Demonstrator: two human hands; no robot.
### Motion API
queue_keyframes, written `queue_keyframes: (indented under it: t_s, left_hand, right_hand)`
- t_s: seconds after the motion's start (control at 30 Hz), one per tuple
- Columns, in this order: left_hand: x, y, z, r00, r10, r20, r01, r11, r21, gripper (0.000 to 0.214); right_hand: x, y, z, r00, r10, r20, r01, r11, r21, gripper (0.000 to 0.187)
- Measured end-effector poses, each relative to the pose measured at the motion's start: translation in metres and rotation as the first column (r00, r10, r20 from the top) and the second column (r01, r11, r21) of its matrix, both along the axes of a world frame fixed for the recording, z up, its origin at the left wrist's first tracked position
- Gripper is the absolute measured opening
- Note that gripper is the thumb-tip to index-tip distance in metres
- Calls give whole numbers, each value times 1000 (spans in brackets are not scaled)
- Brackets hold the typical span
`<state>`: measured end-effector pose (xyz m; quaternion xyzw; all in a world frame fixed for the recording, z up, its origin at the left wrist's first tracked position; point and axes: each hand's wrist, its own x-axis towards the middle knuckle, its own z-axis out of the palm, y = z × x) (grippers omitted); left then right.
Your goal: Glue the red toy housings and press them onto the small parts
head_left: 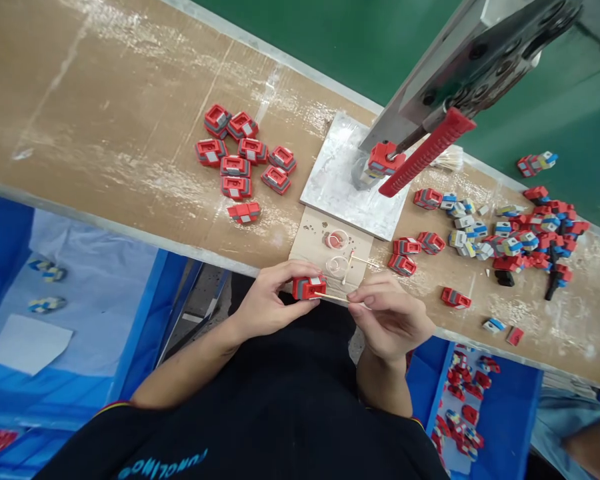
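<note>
My left hand pinches a red and grey plastic toy part at the front edge of the bench. Between the fingertips of my right hand is a thin wooden stick, its far tip touching the right side of that part. Just beyond my hands, a piece of cardboard carries a small round dish with red in it and a clear round dish. Two more thin sticks lie beside the dishes, one of them a cotton swab.
A lever press stands on a metal plate, with a red part under its ram. Several red parts sit to the left. A pile of red, blue and white parts lies right. Blue bins flank me; another person's arm shows lower right.
</note>
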<state>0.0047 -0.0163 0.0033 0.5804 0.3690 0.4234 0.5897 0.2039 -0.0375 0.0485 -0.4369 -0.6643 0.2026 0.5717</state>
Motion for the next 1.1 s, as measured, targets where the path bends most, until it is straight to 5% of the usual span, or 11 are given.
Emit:
queue_keyframes:
  t_s: [0.7,0.87,0.93,1.1]
  left_hand:
    - [-3,-1,0,1000,26,3,-26,1000,16,31]
    - [-7,2,-2,995,19,99,-9,995,-98,30]
    - [-10,4,-5,992,17,127,3,988,-154,34]
    - [-14,6,-14,968,88,235,-8,946,-323,60]
  right_hand:
    - [3,1,3,997,67,50,-64,997,-53,22]
    - [26,6,2,995,-99,10,98,995,28,19]
    - [34,12,-2,981,-158,110,157,987,12,20]
    - [32,27,-20,902,-27,431,58,997,-58,17]
